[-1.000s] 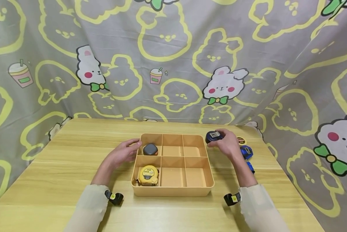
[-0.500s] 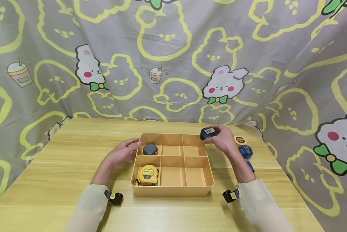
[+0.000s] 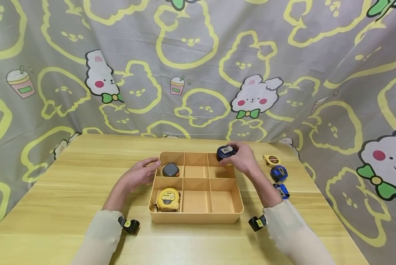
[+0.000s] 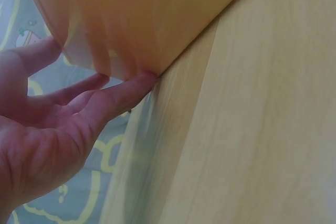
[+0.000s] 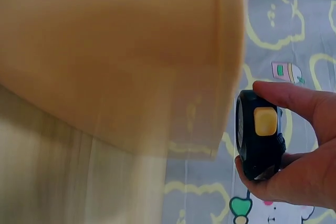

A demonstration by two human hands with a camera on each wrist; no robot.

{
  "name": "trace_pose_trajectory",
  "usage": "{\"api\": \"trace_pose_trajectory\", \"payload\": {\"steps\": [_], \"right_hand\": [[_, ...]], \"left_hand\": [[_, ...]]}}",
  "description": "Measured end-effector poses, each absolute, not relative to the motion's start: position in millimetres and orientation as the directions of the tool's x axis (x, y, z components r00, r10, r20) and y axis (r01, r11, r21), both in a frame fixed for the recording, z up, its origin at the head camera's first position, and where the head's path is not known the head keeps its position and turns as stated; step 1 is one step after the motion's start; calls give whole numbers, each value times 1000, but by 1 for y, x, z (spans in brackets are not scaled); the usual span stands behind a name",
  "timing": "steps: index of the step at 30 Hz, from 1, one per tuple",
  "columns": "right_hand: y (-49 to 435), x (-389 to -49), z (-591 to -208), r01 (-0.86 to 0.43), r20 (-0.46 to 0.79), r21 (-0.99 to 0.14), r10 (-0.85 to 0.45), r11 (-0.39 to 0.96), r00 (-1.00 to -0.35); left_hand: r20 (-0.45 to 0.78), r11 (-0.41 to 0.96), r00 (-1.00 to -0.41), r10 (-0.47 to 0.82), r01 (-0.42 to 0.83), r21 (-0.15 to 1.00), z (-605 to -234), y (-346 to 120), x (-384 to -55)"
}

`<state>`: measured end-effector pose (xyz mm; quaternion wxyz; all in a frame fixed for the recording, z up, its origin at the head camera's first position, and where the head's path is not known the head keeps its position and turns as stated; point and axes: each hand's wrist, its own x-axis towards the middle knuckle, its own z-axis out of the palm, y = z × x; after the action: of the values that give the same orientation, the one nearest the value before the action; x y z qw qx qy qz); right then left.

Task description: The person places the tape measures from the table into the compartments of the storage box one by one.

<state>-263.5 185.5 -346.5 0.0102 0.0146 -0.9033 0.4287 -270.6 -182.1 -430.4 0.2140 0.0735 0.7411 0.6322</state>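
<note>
My right hand (image 3: pixel 243 158) pinches a dark blue tape measure (image 3: pixel 224 154) between thumb and fingers. It is over the back right compartment of an orange divided box (image 3: pixel 198 218). In the right wrist view this tape measure (image 5: pixel 257 148) shows a yellow button (image 5: pixel 265 121), with the box's outer wall beside it. My left hand (image 3: pixel 139 173) rests at the box's left side. Its extended fingertips meet the outer wall in the left wrist view. Inside the box, a dark grey tape measure (image 3: pixel 170 170) lies back left and a yellow tape measure (image 3: pixel 168 200) front left.
Right of the box, a small yellow tape measure (image 3: pixel 271 160) and two blue tape measures, one farther back (image 3: pixel 278 173) and one nearer (image 3: pixel 281 191), lie on the wooden table (image 3: pixel 68 206). A patterned grey curtain (image 3: pixel 198 73) hangs behind the table.
My right hand has carried the dark blue tape measure leftward from beside the box to over its back right compartment. The left hand has stayed at the box's side.
</note>
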Motion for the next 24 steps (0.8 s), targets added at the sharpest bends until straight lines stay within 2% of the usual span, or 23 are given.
{"api": "trace_pose_trajectory", "payload": {"steps": [24], "right_hand": [[126, -263, -350, -74, 29, -812, -86, 579, -996]], "left_hand": [[-235, 202, -897, 375, -168, 965, -431, -181, -272]]}}
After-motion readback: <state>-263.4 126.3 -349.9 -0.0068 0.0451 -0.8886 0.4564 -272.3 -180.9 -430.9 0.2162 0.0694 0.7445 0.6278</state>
